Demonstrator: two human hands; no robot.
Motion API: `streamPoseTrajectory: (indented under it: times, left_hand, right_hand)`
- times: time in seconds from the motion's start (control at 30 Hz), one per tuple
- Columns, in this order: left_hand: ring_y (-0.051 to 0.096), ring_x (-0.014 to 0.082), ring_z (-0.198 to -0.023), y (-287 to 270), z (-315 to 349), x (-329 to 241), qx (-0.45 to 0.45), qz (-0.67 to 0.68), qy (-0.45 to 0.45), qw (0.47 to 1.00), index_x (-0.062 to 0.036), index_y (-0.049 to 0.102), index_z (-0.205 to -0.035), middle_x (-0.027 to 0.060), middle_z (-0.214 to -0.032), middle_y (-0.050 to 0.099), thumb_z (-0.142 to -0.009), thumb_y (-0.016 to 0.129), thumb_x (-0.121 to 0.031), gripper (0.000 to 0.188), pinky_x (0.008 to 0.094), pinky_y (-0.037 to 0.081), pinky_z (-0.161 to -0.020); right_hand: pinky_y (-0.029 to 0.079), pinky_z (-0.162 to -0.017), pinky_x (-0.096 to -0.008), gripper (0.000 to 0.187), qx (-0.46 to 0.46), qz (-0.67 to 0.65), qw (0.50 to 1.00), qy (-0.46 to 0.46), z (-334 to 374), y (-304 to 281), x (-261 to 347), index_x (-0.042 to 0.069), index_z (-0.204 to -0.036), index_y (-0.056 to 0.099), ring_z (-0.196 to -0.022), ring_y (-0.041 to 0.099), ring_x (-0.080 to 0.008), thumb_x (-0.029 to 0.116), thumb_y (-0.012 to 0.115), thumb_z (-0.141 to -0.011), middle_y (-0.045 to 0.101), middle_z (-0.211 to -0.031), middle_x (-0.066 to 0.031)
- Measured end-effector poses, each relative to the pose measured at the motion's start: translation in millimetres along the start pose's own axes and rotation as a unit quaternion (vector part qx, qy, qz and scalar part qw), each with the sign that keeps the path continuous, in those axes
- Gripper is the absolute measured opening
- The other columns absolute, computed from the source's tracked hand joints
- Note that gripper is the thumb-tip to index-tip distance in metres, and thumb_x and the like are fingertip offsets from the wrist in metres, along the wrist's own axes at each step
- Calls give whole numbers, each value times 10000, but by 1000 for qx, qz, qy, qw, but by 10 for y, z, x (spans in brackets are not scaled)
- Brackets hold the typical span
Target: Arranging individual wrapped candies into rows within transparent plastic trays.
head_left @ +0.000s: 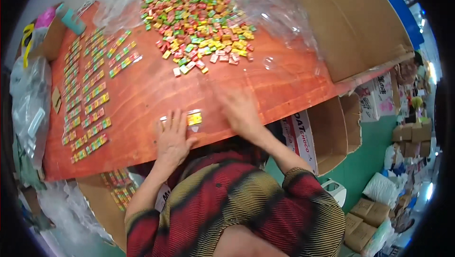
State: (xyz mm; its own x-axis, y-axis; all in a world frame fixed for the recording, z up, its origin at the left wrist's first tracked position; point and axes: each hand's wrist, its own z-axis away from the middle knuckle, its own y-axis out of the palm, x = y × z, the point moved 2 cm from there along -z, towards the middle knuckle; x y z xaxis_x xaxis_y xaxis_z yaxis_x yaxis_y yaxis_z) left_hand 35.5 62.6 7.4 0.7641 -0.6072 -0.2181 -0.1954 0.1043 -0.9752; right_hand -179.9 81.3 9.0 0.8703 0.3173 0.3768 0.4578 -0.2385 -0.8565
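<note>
At the red table's [137, 100] near edge, I see the left hand [173, 136] flat, fingers extended, over part of a clear-sleeved yellow strip [195, 118], likely light, slick and best pinched by its long edges, the right hand [239, 110] too blurred to tell, cardboard boxes [362, 233] on the green floor [374, 138] beyond.

Left hand [172, 138] palm-down, fingers [176, 119] extended; right hand [241, 111] blurred.
</note>
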Motion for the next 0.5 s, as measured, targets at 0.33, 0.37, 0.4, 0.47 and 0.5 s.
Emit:
streamPoseTrajectory:
  times: [0.33, 0.37, 0.4, 0.47, 0.5]
  left_hand:
    - [206, 310, -1310, -37, -58, 849, -40, -31, -162, 985, -56, 350, -1293, 154, -1384, 293, -833, 504, -277, 534, 504, 133, -1045]
    - [198, 309, -1313, -27, -43, 909, -48, -41, -186, 981, -57, 348, -1295, 152, -1389, 284, -843, 493, -266, 518, 504, 127, -1046]
    - [190, 309, -1316, -25, -33, 934, -56, -52, -208, 975, -59, 346, -1297, 150, -1394, 275, -854, 481, -255, 503, 503, 121, -1048]
    - [184, 311, -1319, -3, -20, 912, -85, -51, -195, 976, -57, 337, -1304, 148, -1402, 261, -853, 481, -229, 503, 504, 116, -1049]
    - [184, 315, -1318, 11, -2, 891, -130, -51, -181, 974, -55, 336, -1304, 152, -1400, 261, -855, 477, -234, 503, 506, 116, -1049]
  right_hand:
    - [380, -775, -411, 206, -131, 203, 956, 168, 157, -207, -737, 78, -917, 595, -953, 529, -267, 91, 546, -718, 581, -994, -98]
    - [385, -791, -412, 243, -49, 120, 976, 175, 129, -139, -603, 72, -916, 594, -967, 526, -264, 113, 576, -677, 581, -975, -102]
    - [384, -815, -432, 274, -112, 95, 982, 118, 111, -49, -434, 67, -917, 590, -973, 524, -269, 138, 611, -653, 573, -1017, -107]
    - [359, -877, -478, 356, -32, 109, 990, 84, 54, 43, -316, 58, -992, 582, -1026, 509, -283, 170, 640, -660, 551, -1098, -120]
    - [335, -900, -502, 376, -17, 48, 998, 35, -15, -9, -244, 58, -1029, 572, -1058, 495, -283, 178, 640, -679, 541, -1120, -121]
